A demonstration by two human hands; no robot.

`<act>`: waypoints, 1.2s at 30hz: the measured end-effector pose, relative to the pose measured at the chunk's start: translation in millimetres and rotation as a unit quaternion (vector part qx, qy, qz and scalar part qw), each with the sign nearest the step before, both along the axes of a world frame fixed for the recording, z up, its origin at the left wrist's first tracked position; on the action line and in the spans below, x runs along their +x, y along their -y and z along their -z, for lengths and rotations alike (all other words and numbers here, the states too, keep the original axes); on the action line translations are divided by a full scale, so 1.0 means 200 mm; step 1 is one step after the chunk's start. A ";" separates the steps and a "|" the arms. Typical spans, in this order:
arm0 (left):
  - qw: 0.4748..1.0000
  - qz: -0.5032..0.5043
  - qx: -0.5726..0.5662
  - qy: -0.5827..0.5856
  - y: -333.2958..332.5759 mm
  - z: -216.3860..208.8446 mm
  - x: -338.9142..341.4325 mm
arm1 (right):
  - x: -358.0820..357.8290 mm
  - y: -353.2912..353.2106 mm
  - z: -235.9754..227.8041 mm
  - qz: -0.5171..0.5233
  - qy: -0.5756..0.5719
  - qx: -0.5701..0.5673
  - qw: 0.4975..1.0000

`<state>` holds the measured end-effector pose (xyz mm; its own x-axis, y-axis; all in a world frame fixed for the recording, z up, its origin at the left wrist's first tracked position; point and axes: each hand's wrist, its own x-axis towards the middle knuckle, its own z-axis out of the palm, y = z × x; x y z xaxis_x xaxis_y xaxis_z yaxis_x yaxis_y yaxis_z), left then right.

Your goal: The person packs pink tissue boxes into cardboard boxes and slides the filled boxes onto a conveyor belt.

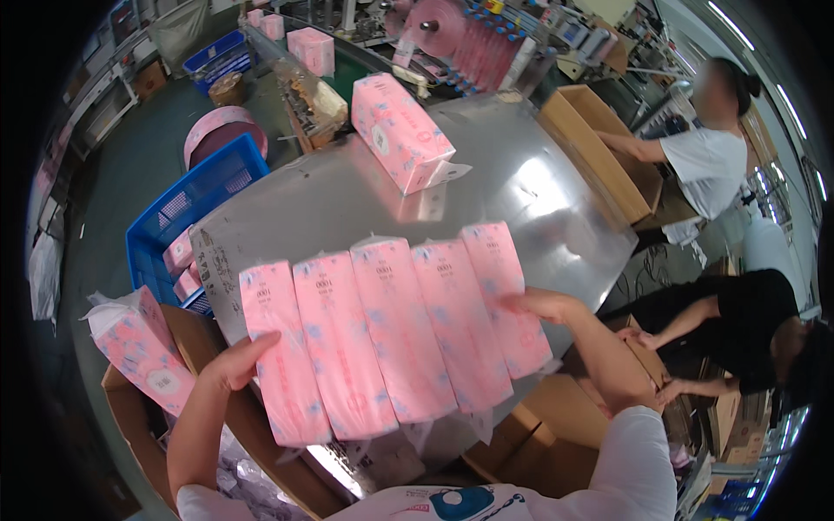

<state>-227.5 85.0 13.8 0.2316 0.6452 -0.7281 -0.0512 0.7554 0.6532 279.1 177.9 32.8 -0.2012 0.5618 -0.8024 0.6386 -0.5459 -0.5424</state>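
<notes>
A row of several pink, plastic-wrapped tissue packs point(382, 334) with blue floral print is squeezed side by side between my two hands, in front of my body. My left hand point(241, 361) presses on the leftmost pack, its thumb on the upper face. At the other end, my right hand point(540, 304) clasps the rightmost pack, which sits slightly higher and tilted. The hidden fingers lie along the outer sides. Farther off, one more tissue pack point(401, 135) rests on the metal table point(321, 195).
An open cardboard box point(543, 434) stands below my right arm, and another box point(139, 425) with a pack on its rim at left. A blue crate point(143, 234) holds packs. Two people work at right by cardboard boxes point(599, 156). A conveyor point(347, 87) runs beyond the table.
</notes>
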 end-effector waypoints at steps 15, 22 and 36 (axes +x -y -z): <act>0.950 0.232 0.192 0.078 0.10 -0.30 1.19 | 0.95 2.05 -0.38 0.563 -0.233 0.212 0.765; 0.875 0.440 -0.045 0.196 0.72 0.28 2.00 | 0.82 3.10 0.06 0.741 -0.228 0.160 0.611; 0.913 0.256 0.274 -0.157 0.73 0.16 1.47 | 0.90 2.82 0.66 0.287 0.361 0.123 0.879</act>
<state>66.7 -61.9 -17.3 0.4409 0.7982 -0.4104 0.4728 0.1822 0.8621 459.8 -385.2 -100.0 0.6832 0.5796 -0.4443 0.5231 -0.8129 -0.2561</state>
